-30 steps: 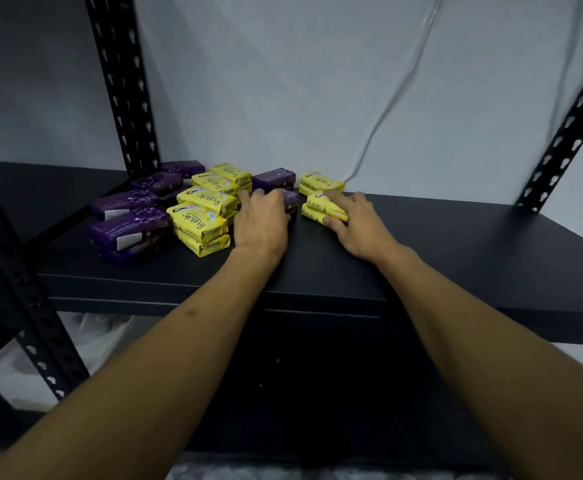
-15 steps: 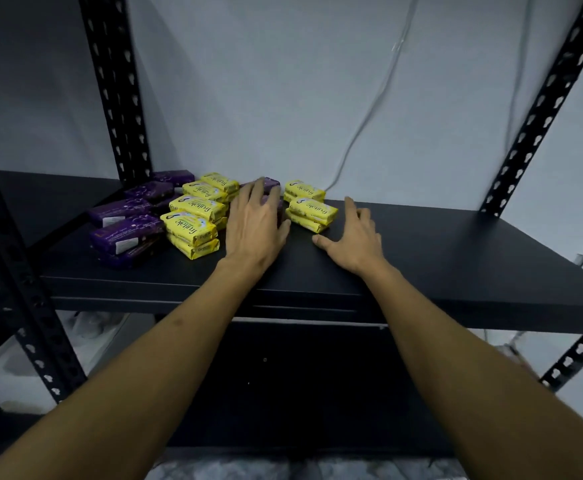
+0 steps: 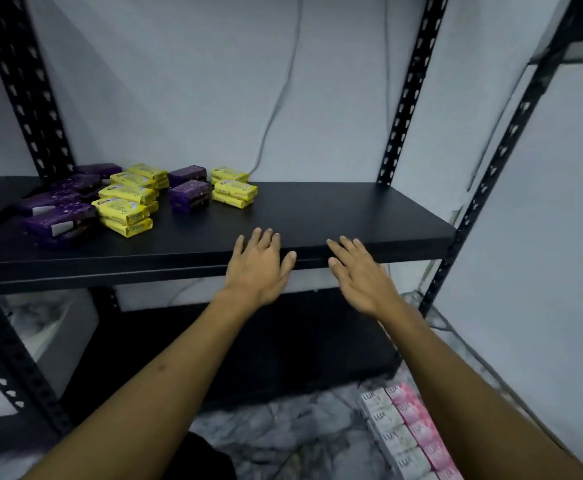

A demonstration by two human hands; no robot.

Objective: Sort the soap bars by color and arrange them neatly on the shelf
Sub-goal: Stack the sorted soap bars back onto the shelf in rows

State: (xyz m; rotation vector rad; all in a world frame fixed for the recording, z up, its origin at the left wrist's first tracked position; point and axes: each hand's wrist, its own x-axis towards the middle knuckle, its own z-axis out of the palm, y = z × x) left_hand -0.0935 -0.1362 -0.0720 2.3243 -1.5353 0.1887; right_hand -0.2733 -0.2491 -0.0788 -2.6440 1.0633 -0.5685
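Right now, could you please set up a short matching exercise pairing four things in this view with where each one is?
Things:
1. purple soap bars
2. pink and white Lux soap bars
3. left hand
4. grey cable

Places:
A. on the floor, lower right
B. at the shelf's front edge, holding nothing
C. hanging down the wall behind the shelf
D. at the left end of the shelf

Pairs: 1-D, 2-A, 3-B, 4-C
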